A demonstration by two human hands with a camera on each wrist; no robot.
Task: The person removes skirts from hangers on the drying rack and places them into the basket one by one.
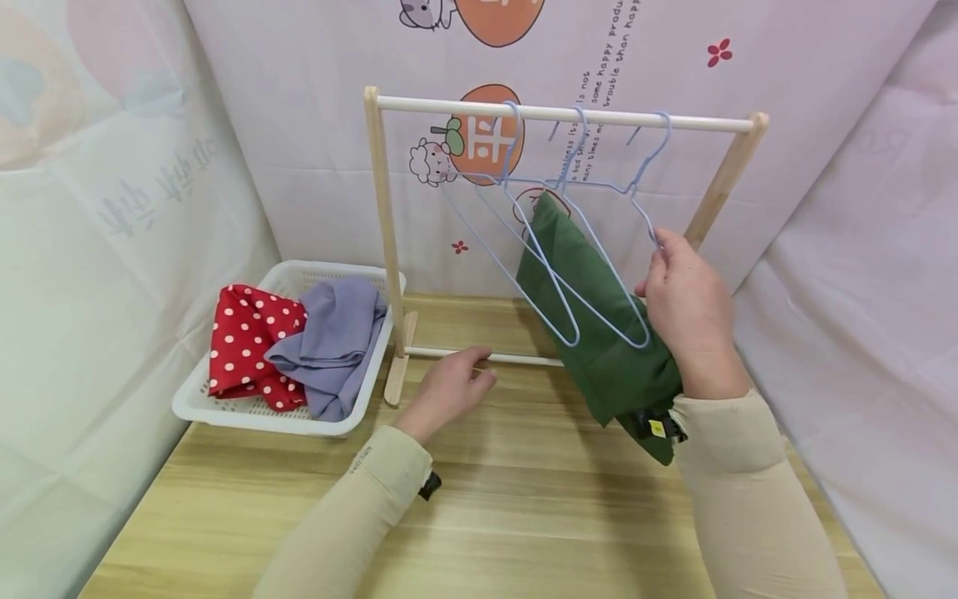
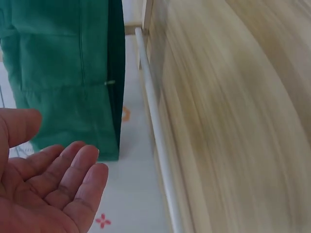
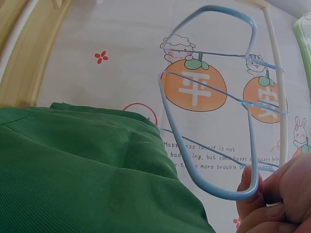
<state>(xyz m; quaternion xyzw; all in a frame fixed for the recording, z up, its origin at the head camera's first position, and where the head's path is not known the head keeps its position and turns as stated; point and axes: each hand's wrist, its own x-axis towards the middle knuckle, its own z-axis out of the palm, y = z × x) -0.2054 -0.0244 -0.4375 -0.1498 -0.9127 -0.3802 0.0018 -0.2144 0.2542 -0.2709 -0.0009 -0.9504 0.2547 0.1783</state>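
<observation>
Dark green folded fabric cloth (image 1: 599, 345) — one piece, right of centre in the frame, behind the wires of two pale-blue wire hangers (image 1: 504, 177). Long axis: slanting from upper centre down toward lower right, the lower end beside the right sleeve. Its join with the rightmost pale-blue wire hanger (image 1: 633, 190) is too screened to tell.

Right hand (image 1: 688, 291): fingers and thumb pinching the shoulder wire of the rightmost hanger, right of centre. From this grip the cloth lies below and to the left; this is the nearer hand.

Left hand (image 1: 452, 391): empty, fingers loosely extended, lower centre, near the lower white rod (image 1: 520, 359); well apart from the cloth in the head view. Contact with the rod: cannot tell.

Rack (image 1: 385, 208), pale wooden uprights with white rods: upper centre to right, all three hangers hooked on its top rod.

White plastic basket (image 1: 277, 425), left of frame — holding one red cloth with white polka dots (image 1: 247, 353) and one grey-blue cloth (image 1: 337, 320), side by side, crumpled.
</observation>
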